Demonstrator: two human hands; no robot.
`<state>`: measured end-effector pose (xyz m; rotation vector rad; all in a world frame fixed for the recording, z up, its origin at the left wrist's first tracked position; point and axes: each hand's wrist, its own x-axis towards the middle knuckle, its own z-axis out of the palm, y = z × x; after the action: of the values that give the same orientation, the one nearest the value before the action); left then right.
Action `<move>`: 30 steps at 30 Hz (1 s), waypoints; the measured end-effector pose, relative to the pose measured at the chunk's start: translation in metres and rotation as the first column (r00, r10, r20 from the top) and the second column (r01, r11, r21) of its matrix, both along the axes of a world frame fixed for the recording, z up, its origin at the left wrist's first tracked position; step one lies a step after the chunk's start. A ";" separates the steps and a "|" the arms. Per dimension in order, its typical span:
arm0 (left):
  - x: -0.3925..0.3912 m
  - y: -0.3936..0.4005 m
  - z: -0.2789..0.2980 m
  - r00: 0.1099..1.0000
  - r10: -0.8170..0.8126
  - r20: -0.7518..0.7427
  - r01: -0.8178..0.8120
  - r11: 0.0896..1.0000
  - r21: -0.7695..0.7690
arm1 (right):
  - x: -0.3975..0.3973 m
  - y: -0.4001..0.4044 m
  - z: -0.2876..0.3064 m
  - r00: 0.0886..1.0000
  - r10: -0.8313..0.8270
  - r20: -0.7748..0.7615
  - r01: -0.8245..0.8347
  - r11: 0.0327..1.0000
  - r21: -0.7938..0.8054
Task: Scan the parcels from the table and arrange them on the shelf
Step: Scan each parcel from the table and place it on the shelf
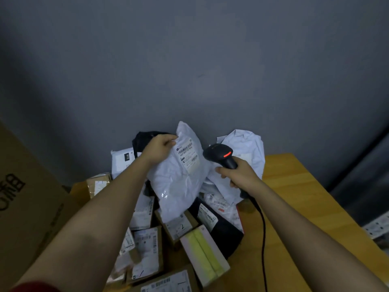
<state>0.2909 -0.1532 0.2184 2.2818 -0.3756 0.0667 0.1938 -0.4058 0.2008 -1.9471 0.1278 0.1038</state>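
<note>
My left hand point(159, 149) grips the upper left edge of a white plastic mailer parcel point(179, 182) and holds it up over the pile, its shipping label point(188, 155) facing me. My right hand point(240, 175) grips the handle of a black barcode scanner point(221, 155), whose red light glows. The scanner's head sits just right of the label, a short gap away. Its black cable point(263, 234) trails down over the wooden table point(294, 197). Below lie several other parcels: cardboard boxes point(147, 253), a black bag point(219, 228) and a white-and-yellow box point(205, 252).
A large cardboard box point(27, 197) stands at the left edge. Another crumpled white mailer point(246, 148) leans against the grey wall behind the scanner. The table's right part shows bare wood. A metal frame with labels point(376, 226) shows at the far right.
</note>
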 end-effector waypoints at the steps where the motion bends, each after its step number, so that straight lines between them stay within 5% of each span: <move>1: 0.002 -0.001 0.006 0.999 -0.017 0.042 0.015 0.999 0.030 | -0.003 -0.001 0.001 1.000 0.005 0.004 -0.005 1.000 0.000; 4: 0.008 -0.002 0.020 0.995 -0.026 0.098 0.015 0.995 0.103 | -0.012 0.000 0.002 1.000 0.009 0.024 -0.010 1.000 0.023; 15: 0.012 0.003 0.044 0.998 0.027 0.056 -0.024 0.998 -0.053 | -0.037 0.021 0.015 0.995 -0.026 0.098 0.005 0.979 0.202; 30: 0.003 0.006 0.053 0.997 0.001 0.078 0.005 0.997 -0.074 | -0.042 0.014 0.013 0.992 -0.059 0.108 0.036 0.979 0.199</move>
<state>0.2935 -0.1476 0.2715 2.2098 -0.4091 0.1671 0.1521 -0.3918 0.2138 -1.7463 0.0853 -0.0259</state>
